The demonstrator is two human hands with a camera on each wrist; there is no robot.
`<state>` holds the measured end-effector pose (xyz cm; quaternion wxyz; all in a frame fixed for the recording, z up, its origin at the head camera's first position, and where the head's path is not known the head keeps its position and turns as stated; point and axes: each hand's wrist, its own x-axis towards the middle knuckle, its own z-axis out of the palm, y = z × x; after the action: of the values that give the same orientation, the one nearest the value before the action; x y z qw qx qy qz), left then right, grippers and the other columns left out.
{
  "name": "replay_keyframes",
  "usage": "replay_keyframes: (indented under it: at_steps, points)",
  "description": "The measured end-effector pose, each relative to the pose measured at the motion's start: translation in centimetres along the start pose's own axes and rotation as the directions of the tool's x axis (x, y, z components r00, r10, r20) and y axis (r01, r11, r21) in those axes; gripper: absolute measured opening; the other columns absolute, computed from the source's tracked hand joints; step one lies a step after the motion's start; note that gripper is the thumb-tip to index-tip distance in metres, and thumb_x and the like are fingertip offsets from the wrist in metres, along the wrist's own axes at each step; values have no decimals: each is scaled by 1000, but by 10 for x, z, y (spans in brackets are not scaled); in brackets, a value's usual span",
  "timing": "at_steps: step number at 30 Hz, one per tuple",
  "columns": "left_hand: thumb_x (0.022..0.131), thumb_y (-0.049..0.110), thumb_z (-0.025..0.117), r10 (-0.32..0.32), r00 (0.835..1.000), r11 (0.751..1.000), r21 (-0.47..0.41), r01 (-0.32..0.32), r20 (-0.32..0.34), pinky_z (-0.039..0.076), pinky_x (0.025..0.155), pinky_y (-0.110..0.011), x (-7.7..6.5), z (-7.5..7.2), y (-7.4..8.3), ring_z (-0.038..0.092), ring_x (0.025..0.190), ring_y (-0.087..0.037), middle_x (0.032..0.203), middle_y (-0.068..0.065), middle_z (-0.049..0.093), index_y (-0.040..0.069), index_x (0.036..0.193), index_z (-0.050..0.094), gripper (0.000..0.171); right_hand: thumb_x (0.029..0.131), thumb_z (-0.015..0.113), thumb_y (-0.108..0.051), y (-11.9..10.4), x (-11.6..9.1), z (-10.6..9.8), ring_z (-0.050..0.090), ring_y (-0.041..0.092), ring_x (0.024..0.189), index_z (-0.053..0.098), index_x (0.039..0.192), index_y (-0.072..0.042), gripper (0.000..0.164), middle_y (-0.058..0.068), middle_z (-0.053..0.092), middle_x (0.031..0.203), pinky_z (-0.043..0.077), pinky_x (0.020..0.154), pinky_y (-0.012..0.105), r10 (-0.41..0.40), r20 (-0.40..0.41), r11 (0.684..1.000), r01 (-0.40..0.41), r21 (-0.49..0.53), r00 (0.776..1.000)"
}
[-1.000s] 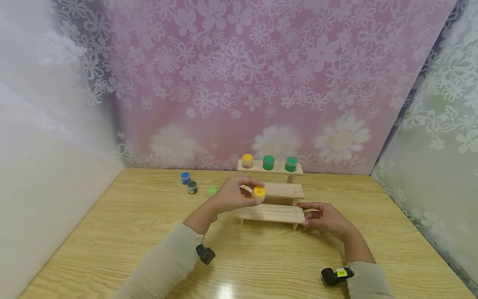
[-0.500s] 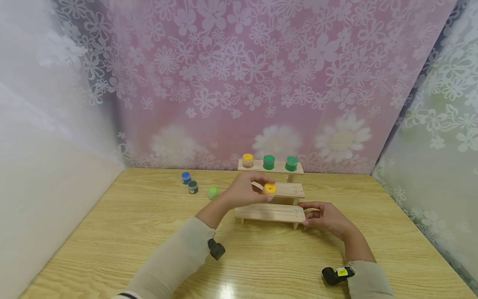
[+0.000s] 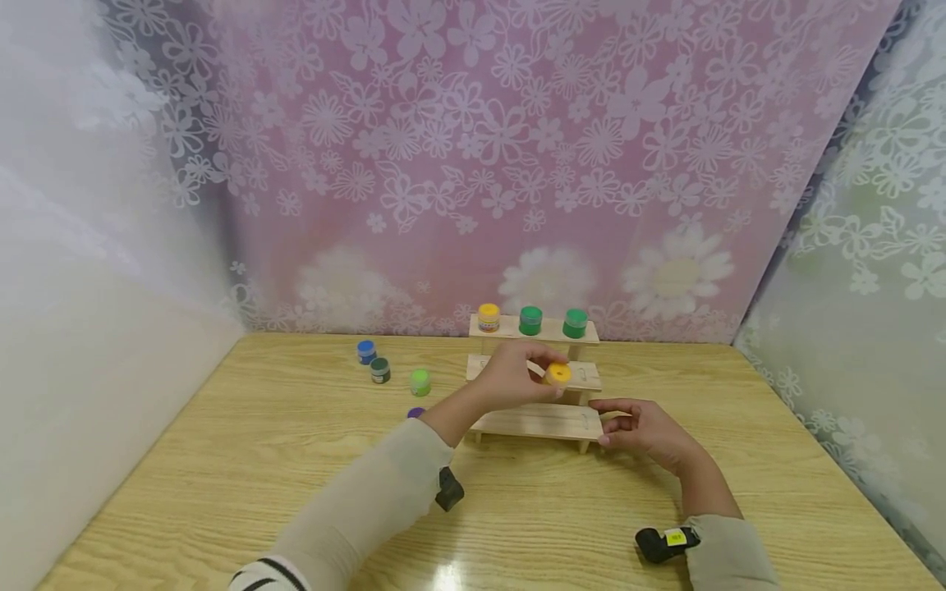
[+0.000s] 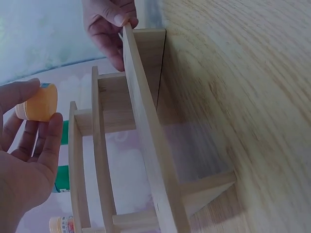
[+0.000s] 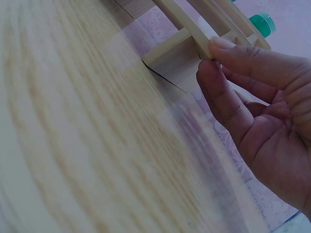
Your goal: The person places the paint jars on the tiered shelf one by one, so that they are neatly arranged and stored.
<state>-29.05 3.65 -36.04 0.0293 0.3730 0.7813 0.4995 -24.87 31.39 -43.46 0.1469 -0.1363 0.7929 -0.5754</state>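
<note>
My left hand pinches a small yellow paint jar between thumb and fingers, above the right part of the middle step of a wooden three-step rack. In the left wrist view the held jar is apart from the shelves. My right hand grips the right end of the lowest step; in the right wrist view its thumb and forefinger pinch that board's corner. Along the top step stand another yellow jar and two green jars, one in the middle and one at the right.
Left of the rack on the wooden table stand a blue jar, a dark green jar and a light green jar. A purple lid shows partly behind the left forearm. A flowered curtain hangs behind.
My left hand has carried the yellow jar rightward along the middle step. The light green jar and the purple lid have come into view behind the forearm. My right hand stays put.
</note>
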Motion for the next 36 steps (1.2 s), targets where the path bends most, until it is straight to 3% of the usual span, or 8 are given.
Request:
replay_keyframes:
  at_steps: [8,19,25,32,36]
  points:
    - [81,9,79,-7,1000,999,47,8,-14,53,74,-16,15,10,-2,58,92,-5,103,4,63,5,119,70,38,85,76,-10,-1,0,0,65,20,89,43,141,10,68,18,64,104,57,77,34,10,-2,1000,-10,3,1000]
    - [79,11,82,-133,986,991,21,135,-98,53,72,-15,30,28,-8,66,94,-11,105,1,68,7,119,70,41,86,76,-10,-1,0,0,66,20,89,42,142,10,68,18,65,103,57,78,34,1,11,1000,-1,14,1000]
    - [79,15,83,-184,973,980,47,192,-139,52,71,-15,37,33,-12,64,91,-7,101,4,69,12,115,72,38,86,75,-10,-1,0,1,66,20,90,42,142,10,68,17,65,103,57,78,33,6,9,1000,-7,7,1000]
    - [78,13,83,-203,966,978,16,209,-159,52,72,-16,41,37,-16,64,88,-5,99,4,69,12,113,73,36,86,76,-11,-2,0,0,66,20,88,42,142,10,68,18,65,102,57,78,32,8,6,1000,-8,-4,1000]
    - [79,11,82,-190,970,981,14,194,-150,52,74,-16,42,38,-16,65,90,-7,103,2,70,10,116,71,39,86,76,-10,0,1,-1,66,20,90,42,141,10,68,19,64,106,57,78,33,2,7,1000,-2,2,1000]
